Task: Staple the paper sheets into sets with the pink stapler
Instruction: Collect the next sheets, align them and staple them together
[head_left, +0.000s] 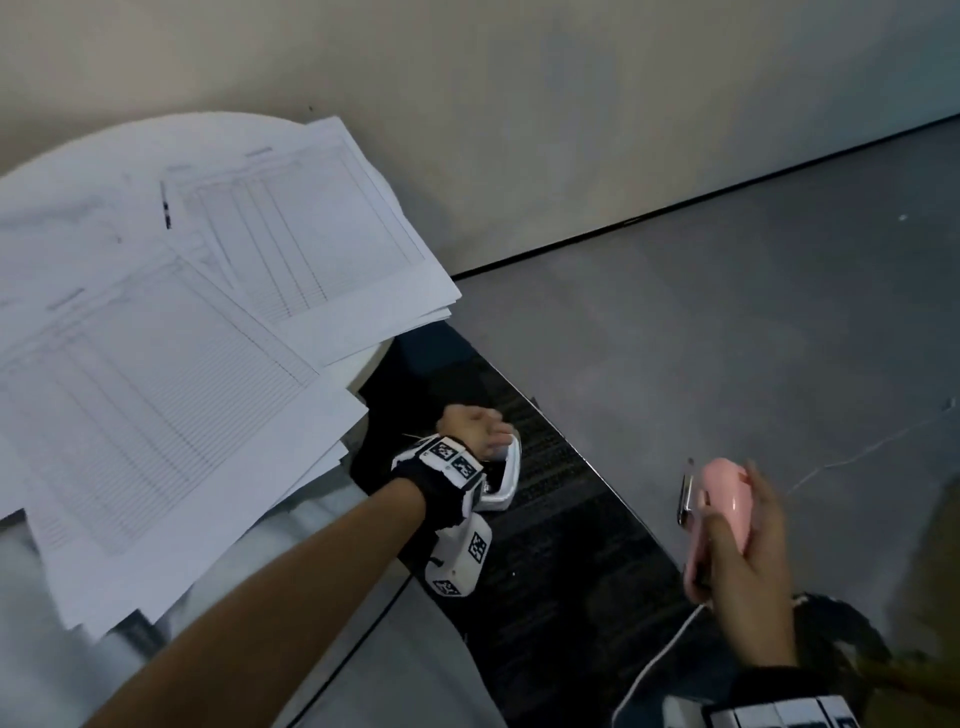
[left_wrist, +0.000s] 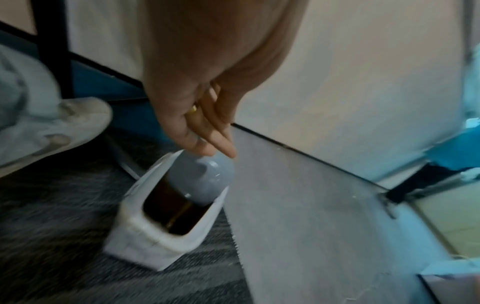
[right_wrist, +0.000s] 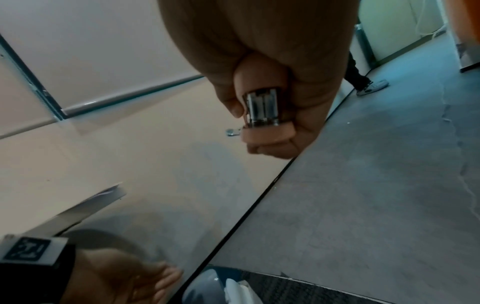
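Pink stapler (head_left: 719, 512) clasped in curled right hand (head_left: 743, 566); left hand (head_left: 475, 428) slack-fingered, well apart, above bin (left_wrist: 166, 216).

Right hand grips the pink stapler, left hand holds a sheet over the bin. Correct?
Not quite. The left hand holds nothing; its straight fingers hang over the bin, as the left wrist view shows. The right hand does grip the stapler.
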